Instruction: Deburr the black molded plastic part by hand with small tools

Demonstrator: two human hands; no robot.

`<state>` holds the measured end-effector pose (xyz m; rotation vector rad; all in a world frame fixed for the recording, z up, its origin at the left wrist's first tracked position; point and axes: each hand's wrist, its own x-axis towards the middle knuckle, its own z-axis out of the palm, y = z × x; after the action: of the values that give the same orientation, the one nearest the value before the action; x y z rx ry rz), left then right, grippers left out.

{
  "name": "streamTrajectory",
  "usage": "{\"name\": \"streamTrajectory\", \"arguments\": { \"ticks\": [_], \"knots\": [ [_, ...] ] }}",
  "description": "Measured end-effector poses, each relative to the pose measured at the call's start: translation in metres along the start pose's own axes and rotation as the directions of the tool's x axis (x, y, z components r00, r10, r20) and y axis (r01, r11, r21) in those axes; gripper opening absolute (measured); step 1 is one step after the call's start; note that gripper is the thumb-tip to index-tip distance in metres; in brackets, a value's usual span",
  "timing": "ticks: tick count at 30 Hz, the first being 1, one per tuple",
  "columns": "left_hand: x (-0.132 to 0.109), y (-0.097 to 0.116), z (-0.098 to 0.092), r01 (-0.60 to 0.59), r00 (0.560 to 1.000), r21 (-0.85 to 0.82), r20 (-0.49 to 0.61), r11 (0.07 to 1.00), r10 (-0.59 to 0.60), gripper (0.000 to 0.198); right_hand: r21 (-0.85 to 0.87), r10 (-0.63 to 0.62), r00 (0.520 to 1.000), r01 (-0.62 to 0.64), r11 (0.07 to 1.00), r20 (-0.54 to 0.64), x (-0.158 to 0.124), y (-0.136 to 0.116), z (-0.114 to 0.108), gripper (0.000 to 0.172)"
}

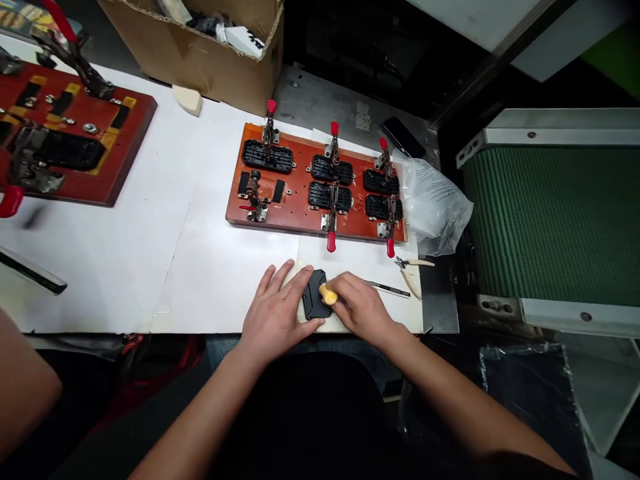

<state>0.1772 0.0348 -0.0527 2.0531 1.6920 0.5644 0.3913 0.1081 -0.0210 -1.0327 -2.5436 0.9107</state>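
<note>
A small black plastic plate (315, 295) with cut corners lies flat on the white tabletop at the near edge. My left hand (274, 308) rests beside it with fingers spread, the index finger touching its far end and the thumb at its near end. Closed around a yellow, round-ended piece (329, 295), my right hand (357, 303) is over the plate's right side. The yellow piece's lower end is hidden, so I cannot tell whether it touches the plate. Right of this hand lie a slim dark tool (390, 289) and cream-handled nippers (411, 275).
A red-brown fixture board (295, 217) with red-tipped toggle clamps and several black parts stands behind my hands. Another fixture (135, 133) is at left, near a co-worker's arm (25, 393). Around are a cardboard box (210, 67), plastic bag (435, 207), phone (404, 137) and green conveyor (555, 220).
</note>
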Motion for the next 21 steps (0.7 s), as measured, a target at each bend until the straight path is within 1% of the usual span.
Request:
{"name": "streamTrajectory", "arguments": {
  "ticks": [1, 3, 4, 5, 6, 8, 10, 11, 13, 14, 16, 17, 19, 20, 21],
  "knots": [
    [0.000, 0.000, 0.000, -0.007, 1.000, 0.001, -0.001, 1.000, 0.007, 0.097, 0.019, 0.009, 1.000, -0.009, 1.000, 0.014, -0.006, 0.000, 0.000, 0.023],
    [0.000, 0.001, 0.000, -0.021, 1.000, 0.014, -0.007, 1.000, 0.021, 0.096, 0.044, 0.064, 0.996, -0.067, 0.997, 0.063, -0.017, 0.000, -0.005, 0.017],
    [0.000, 0.002, 0.000, -0.025, 1.000, 0.023, -0.012, 0.999, 0.026, 0.095, 0.041, 0.103, 0.991, -0.107, 0.993, 0.081, -0.020, 0.000, -0.011, 0.012],
    [0.000, 0.002, 0.000, -0.027, 0.999, 0.034, -0.016, 0.999, 0.028, 0.095, 0.026, 0.142, 0.987, -0.145, 0.989, 0.081, -0.018, 0.000, -0.019, 0.010],
    [-0.001, 0.002, 0.001, -0.030, 0.999, 0.046, -0.020, 0.999, 0.031, 0.094, 0.003, 0.176, 0.983, -0.176, 0.984, 0.054, -0.013, 0.002, -0.029, 0.013],
    [-0.001, 0.002, 0.001, -0.038, 0.999, 0.067, -0.026, 0.997, 0.040, 0.094, -0.062, 0.217, 0.973, -0.221, 0.973, -0.077, 0.010, 0.006, -0.054, 0.021],
    [-0.002, 0.002, 0.001, -0.056, 0.998, 0.082, -0.036, 0.995, 0.060, 0.093, -0.181, 0.250, 0.943, -0.291, 0.939, -0.218, 0.045, 0.014, -0.079, 0.026],
    [-0.003, 0.001, 0.001, -0.066, 0.997, 0.087, -0.042, 0.994, 0.070, 0.092, -0.260, 0.274, 0.929, -0.337, 0.905, -0.249, 0.064, 0.018, -0.090, 0.029],
    [-0.003, 0.000, 0.001, -0.086, 0.994, 0.094, -0.053, 0.992, 0.091, 0.091, -0.399, 0.341, 0.904, -0.422, 0.814, -0.258, 0.102, 0.028, -0.106, 0.034],
    [-0.003, -0.001, 0.001, -0.093, 0.994, 0.097, -0.055, 0.991, 0.098, 0.091, -0.439, 0.374, 0.894, -0.447, 0.779, -0.248, 0.119, 0.033, -0.110, 0.036],
    [-0.004, -0.002, 0.000, -0.102, 0.993, 0.100, -0.054, 0.990, 0.108, 0.090, -0.457, 0.410, 0.883, -0.469, 0.755, -0.229, 0.143, 0.041, -0.114, 0.037],
    [-0.004, -0.002, 0.000, -0.103, 0.993, 0.099, -0.052, 0.990, 0.108, 0.090, -0.452, 0.417, 0.880, -0.474, 0.755, -0.226, 0.149, 0.043, -0.114, 0.039],
    [-0.005, -0.001, -0.001, -0.098, 0.994, 0.099, -0.045, 0.990, 0.102, 0.090, -0.423, 0.407, 0.876, -0.481, 0.768, -0.258, 0.146, 0.042, -0.111, 0.043],
    [-0.005, -0.001, 0.000, -0.095, 0.994, 0.101, -0.039, 0.990, 0.100, 0.090, -0.379, 0.379, 0.875, -0.475, 0.795, -0.301, 0.135, 0.039, -0.109, 0.043],
    [-0.005, -0.001, 0.000, -0.093, 0.995, 0.103, -0.032, 0.990, 0.097, 0.090, -0.301, 0.343, 0.871, -0.452, 0.839, -0.352, 0.118, 0.035, -0.105, 0.042]
  ]
}}
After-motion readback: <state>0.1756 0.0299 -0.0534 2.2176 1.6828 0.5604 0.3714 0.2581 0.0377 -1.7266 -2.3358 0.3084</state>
